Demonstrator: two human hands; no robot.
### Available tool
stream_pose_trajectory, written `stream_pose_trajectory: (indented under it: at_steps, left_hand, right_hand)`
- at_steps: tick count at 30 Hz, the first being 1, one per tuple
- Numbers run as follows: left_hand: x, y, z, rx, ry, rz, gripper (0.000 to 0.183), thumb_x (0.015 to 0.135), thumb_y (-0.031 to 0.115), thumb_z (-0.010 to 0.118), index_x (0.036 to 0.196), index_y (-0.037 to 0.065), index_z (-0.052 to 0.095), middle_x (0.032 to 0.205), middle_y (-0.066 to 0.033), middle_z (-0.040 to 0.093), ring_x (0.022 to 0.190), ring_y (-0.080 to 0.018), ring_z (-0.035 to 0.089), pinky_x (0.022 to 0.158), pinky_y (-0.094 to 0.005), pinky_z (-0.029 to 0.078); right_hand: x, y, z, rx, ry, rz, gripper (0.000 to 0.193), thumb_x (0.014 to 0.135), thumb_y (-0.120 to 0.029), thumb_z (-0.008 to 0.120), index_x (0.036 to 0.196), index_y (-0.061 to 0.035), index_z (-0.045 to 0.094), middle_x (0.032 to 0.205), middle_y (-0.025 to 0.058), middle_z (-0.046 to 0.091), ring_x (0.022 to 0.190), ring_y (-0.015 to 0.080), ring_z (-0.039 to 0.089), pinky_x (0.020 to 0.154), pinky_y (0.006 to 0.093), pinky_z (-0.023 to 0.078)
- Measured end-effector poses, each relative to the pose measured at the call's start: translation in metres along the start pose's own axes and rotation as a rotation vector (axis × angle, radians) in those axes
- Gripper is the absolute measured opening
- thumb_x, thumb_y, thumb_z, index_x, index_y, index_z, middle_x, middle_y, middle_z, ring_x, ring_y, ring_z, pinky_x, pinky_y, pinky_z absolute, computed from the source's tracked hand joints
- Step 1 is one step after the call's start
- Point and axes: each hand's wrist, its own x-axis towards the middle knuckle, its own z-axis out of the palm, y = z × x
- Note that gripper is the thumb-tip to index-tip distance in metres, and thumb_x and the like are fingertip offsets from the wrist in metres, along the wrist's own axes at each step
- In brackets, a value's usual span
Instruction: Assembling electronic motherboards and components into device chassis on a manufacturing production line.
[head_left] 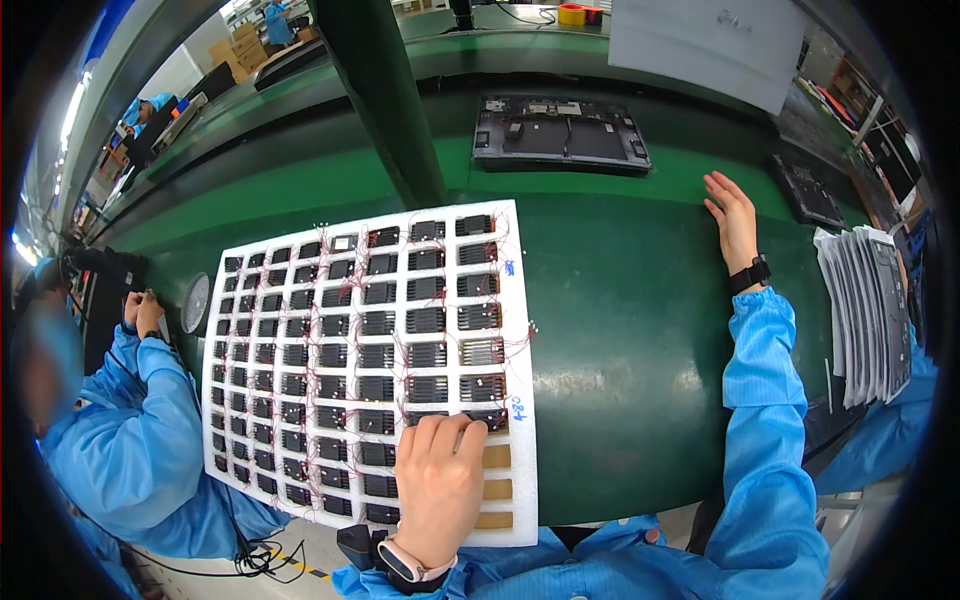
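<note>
My left hand is over the near right part of a white foam tray, its fingers curled down onto a small black part. The fingertips partly hide their grip. Rows of compartments in the tray hold black parts with thin red wires; several compartments in the near right column show only a brown bottom. Off to the right, my right hand is raised above the green bench with its fingers stretched out and nothing in them. It is nearest to an opened dark laptop base and a second dark device.
A stack of white sheets with dark panels stands at the right edge. Behind the tray rises a green post. At left, a co-worker in a blue sleeve sits beside a round dish. A white panel hangs at the back.
</note>
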Motion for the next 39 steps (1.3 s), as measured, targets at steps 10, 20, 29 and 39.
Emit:
stream_pose_trajectory:
  at_steps: [10, 20, 29, 39]
  left_hand:
    - [-0.007, 0.0, 0.001, 0.016, -0.015, 0.027, 0.023, 0.068, 0.0, 0.061, 0.09, 0.005, 0.066, 0.092, -0.0039, 0.063, 0.087, -0.0222, 0.056, 0.074, -0.0344, 0.043]
    - [-0.006, -0.001, 0.003, -0.094, 0.03, -0.008, 0.019, 0.069, -0.004, 0.065, 0.086, 0.003, 0.069, 0.085, -0.0058, 0.066, 0.076, -0.0237, 0.06, 0.066, -0.0342, 0.05]
    - [0.002, 0.004, 0.006, -0.093, 0.054, -0.005, 0.015, 0.068, -0.004, 0.07, 0.081, 0.002, 0.067, 0.082, -0.0079, 0.065, 0.075, -0.0252, 0.061, 0.065, -0.0346, 0.05]
    - [-0.002, 0.005, 0.005, -0.049, -0.013, 0.047, 0.014, 0.076, 0.001, 0.062, 0.09, 0.004, 0.063, 0.085, -0.0104, 0.06, 0.081, -0.0304, 0.057, 0.073, -0.0395, 0.046]
  right_hand:
    - [0.005, 0.007, -0.004, -0.022, -0.007, -0.03, 0.04, 0.094, -0.01, 0.05, 0.13, 0.0079, 0.05, 0.13, 0.0183, 0.056, 0.122, 0.0237, 0.052, 0.098, 0.0329, 0.045]
    - [0.007, 0.011, -0.005, -0.046, -0.033, -0.043, 0.039, 0.093, -0.009, 0.051, 0.129, 0.0078, 0.051, 0.128, 0.0182, 0.057, 0.119, 0.0228, 0.054, 0.096, 0.032, 0.046]
    - [0.008, 0.004, -0.008, -0.033, -0.002, -0.038, 0.036, 0.093, -0.007, 0.052, 0.125, 0.0077, 0.054, 0.122, 0.017, 0.06, 0.112, 0.0214, 0.058, 0.09, 0.0313, 0.051]
    - [0.024, 0.019, -0.05, -0.603, 0.319, -0.3, 0.022, 0.082, -0.002, 0.059, 0.101, -0.0013, 0.069, 0.094, 0.0138, 0.072, 0.086, 0.0245, 0.069, 0.074, 0.0324, 0.055]
